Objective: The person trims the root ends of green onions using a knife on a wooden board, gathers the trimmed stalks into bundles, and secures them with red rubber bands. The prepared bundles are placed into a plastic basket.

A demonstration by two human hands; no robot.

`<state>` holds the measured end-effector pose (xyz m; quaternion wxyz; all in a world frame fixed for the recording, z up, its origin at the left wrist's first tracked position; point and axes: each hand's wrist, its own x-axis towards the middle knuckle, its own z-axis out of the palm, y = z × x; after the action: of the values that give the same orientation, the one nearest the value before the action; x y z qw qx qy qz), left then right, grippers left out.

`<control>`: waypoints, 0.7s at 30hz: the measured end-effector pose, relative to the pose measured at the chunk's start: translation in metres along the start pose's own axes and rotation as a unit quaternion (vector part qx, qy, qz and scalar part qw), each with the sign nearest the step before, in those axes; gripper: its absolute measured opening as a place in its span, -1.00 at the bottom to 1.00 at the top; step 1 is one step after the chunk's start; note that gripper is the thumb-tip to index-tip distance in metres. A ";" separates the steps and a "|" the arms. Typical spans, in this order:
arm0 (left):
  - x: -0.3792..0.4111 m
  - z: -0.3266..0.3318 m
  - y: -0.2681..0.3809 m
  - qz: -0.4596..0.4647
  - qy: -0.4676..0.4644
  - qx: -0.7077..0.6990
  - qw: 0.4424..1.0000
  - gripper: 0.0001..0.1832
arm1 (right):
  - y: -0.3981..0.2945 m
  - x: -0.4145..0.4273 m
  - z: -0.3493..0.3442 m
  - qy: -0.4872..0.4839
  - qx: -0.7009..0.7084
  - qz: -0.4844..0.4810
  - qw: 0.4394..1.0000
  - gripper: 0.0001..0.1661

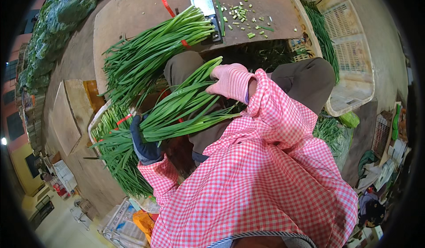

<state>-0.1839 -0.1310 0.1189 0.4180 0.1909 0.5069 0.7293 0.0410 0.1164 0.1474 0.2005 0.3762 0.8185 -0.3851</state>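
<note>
Over my lap, my left hand in a dark blue glove is closed around the leafy part of a loose bunch of garlic chives. My right hand, in a pink striped knit glove, grips pale stems at the other end, its fingertips partly hidden among them. The stems fan out on both sides of this hand. Just beyond lies a larger pile of chives on a wooden board, with a red tie around part of it. A cleaver rests flat beside the pile's cut ends.
Cut stem ends litter the board right of the cleaver. A white plastic crate holding chives stands at the right. Tied chives fill a container at my left. Bagged greens are heaped at the far left, above a flattened cardboard piece.
</note>
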 end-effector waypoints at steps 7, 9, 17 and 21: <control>-0.002 0.026 0.007 -0.008 0.011 0.061 0.998 -0.57 | 0.035 -0.032 0.014 0.135 0.458 0.010 0.879 -0.68; 0.000 0.006 -0.009 -0.020 0.015 0.030 0.999 -0.57 | 0.049 -0.039 0.015 0.188 0.514 0.053 0.836 -0.65; -0.007 -0.002 -0.017 0.003 -0.011 0.084 0.996 -0.57 | 0.133 -0.062 0.012 0.321 0.523 0.143 0.777 -0.67; -0.004 -0.005 -0.011 0.058 -0.040 0.240 0.968 -0.58 | 0.165 -0.052 0.035 0.237 0.067 0.181 0.952 -0.46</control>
<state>-0.1808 -0.1357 0.1079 0.3374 0.3436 0.6379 0.6010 0.2024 0.1347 0.0787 0.0414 0.6115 0.7327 -0.2960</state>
